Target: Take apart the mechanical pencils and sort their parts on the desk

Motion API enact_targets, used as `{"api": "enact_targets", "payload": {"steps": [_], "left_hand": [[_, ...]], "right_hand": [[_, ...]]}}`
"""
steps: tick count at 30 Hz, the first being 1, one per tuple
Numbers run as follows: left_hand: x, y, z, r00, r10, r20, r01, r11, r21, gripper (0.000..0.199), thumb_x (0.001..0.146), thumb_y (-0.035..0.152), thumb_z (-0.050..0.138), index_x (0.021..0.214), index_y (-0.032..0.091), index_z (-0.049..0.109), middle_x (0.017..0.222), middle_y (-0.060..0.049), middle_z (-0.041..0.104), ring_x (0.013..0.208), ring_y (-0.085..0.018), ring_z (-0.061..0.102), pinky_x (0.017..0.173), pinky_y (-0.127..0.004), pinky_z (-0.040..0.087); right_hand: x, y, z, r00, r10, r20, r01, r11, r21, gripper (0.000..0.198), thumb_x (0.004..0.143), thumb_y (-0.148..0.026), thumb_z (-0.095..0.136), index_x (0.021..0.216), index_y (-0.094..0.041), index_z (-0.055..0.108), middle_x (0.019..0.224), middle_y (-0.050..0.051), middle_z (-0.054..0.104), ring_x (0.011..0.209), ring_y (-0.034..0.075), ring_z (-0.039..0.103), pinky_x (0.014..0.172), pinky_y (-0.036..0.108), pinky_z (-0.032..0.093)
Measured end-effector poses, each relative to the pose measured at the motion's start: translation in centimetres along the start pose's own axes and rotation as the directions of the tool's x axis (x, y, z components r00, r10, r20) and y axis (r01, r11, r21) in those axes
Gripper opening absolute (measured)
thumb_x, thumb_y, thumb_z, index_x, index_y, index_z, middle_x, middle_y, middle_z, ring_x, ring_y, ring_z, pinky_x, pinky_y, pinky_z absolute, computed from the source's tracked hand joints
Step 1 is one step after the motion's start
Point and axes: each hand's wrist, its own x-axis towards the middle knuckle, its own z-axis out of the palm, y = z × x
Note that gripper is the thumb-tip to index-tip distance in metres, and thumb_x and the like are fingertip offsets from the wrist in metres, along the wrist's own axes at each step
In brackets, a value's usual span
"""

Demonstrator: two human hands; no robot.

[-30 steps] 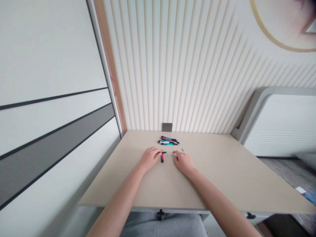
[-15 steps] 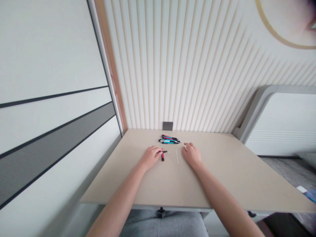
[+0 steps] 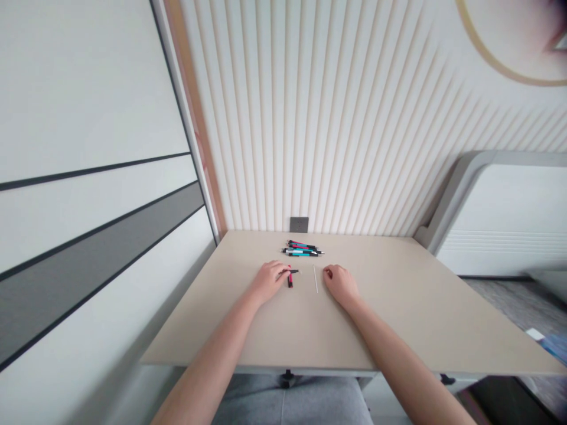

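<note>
My left hand (image 3: 269,280) pinches a thin black pen part (image 3: 294,271) between thumb and fingers, its tip pointing right. Just under it a pink-and-black pen barrel (image 3: 290,280) lies on the table, pointing toward me. A thin white pen refill (image 3: 315,278) rests between my two hands. My right hand (image 3: 341,282) is closed on the table right of the refill, fingers curled inward; whatever may be in them is hidden. Beyond both hands lies a bunch of several pens (image 3: 303,252) in black, blue, pink and white.
The beige table (image 3: 310,336) meets a ribbed white wall (image 3: 310,118) with a dark socket (image 3: 299,224). A white cabinet (image 3: 88,248) stands at the left. To the right is a grey-and-white headboard (image 3: 500,218).
My right hand's fingers have curled in from a looser, spread pose, and the hand sits slightly nearer the refill. My left hand still pinches the black pen part.
</note>
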Motion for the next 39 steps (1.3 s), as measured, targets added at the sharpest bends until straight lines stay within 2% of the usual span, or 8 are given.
{"api": "enact_targets", "payload": {"steps": [10,13,15,18,21,25,30,39], "left_hand": [[0.0,-0.4,0.1,0.999,0.017,0.033,-0.016,0.999,-0.034,0.02,0.093,0.03,0.052,0.102,0.022,0.068,0.102,-0.006,0.069,0.096,-0.02,0.061,0.086,-0.034,0.045],[0.0,-0.2,0.1,0.999,0.029,0.033,-0.027,0.998,-0.054,0.018,0.092,0.031,0.055,0.102,0.022,0.067,0.102,-0.005,0.069,0.096,-0.02,0.061,0.087,-0.034,0.046],[0.1,0.2,0.1,0.998,0.056,0.029,-0.054,0.996,-0.067,0.017,0.091,0.031,0.057,0.101,0.022,0.067,0.101,-0.005,0.069,0.096,-0.02,0.061,0.088,-0.034,0.045],[0.1,1.1,0.1,0.994,0.107,0.012,-0.106,0.991,-0.084,0.016,0.091,0.03,0.057,0.1,0.022,0.067,0.099,-0.005,0.069,0.096,-0.019,0.061,0.089,-0.034,0.045],[0.1,1.9,0.0,0.989,0.145,0.002,-0.144,0.986,-0.081,0.016,0.093,0.029,0.055,0.1,0.022,0.067,0.097,-0.005,0.069,0.096,-0.019,0.061,0.088,-0.033,0.045],[0.1,2.2,-0.1,0.988,0.154,-0.002,-0.154,0.986,-0.062,0.016,0.092,0.031,0.056,0.1,0.021,0.066,0.097,-0.005,0.069,0.096,-0.019,0.061,0.087,-0.033,0.045],[0.0,1.8,0.1,0.987,0.158,0.008,-0.158,0.987,-0.022,0.019,0.093,0.034,0.054,0.094,0.021,0.067,0.088,-0.004,0.069,0.089,-0.018,0.062,0.084,-0.031,0.044],[0.1,1.7,0.0,0.992,0.125,0.007,-0.125,0.992,0.012,0.031,0.096,0.039,0.047,0.081,0.02,0.067,0.077,-0.003,0.068,0.08,-0.017,0.061,0.08,-0.03,0.042]], "right_hand": [[-0.1,-0.6,-0.6,1.0,0.006,-0.023,-0.005,0.999,0.043,0.023,0.09,-0.027,0.046,0.099,-0.021,0.067,0.096,0.006,0.067,0.083,0.017,0.061,0.068,0.025,0.037],[-0.5,-1.0,-0.8,0.99,-0.098,-0.102,0.11,0.987,0.12,0.027,0.094,-0.029,0.043,0.103,-0.021,0.067,0.097,0.005,0.066,0.085,0.016,0.061,0.073,0.025,0.041],[-0.9,-1.6,-1.0,0.953,-0.257,-0.163,0.285,0.942,0.177,0.029,0.097,-0.031,0.04,0.106,-0.022,0.066,0.098,0.005,0.065,0.089,0.016,0.061,0.079,0.026,0.042],[-1.6,-3.0,-0.9,0.841,-0.508,-0.188,0.537,0.824,0.179,0.029,0.098,-0.033,0.04,0.111,-0.023,0.064,0.1,0.007,0.065,0.095,0.018,0.059,0.085,0.029,0.042],[-2.0,-4.0,-0.4,0.774,-0.619,-0.132,0.632,0.764,0.129,0.029,0.1,-0.032,0.038,0.106,-0.021,0.064,0.092,0.007,0.065,0.089,0.018,0.059,0.082,0.031,0.042],[-1.8,-3.7,0.3,0.771,-0.627,-0.112,0.637,0.76,0.131,0.031,0.101,-0.03,0.035,0.095,-0.019,0.063,0.084,0.006,0.065,0.084,0.017,0.058,0.081,0.031,0.04],[-1.4,-2.8,0.9,0.78,-0.617,-0.108,0.625,0.756,0.196,0.033,0.101,-0.029,0.034,0.09,-0.018,0.062,0.082,0.005,0.065,0.08,0.017,0.057,0.079,0.03,0.041],[-1.7,-3.3,0.4,0.793,-0.586,-0.168,0.609,0.75,0.259,0.019,0.096,-0.033,0.049,0.1,-0.021,0.064,0.092,0.005,0.067,0.087,0.018,0.06,0.081,0.031,0.043]]}}
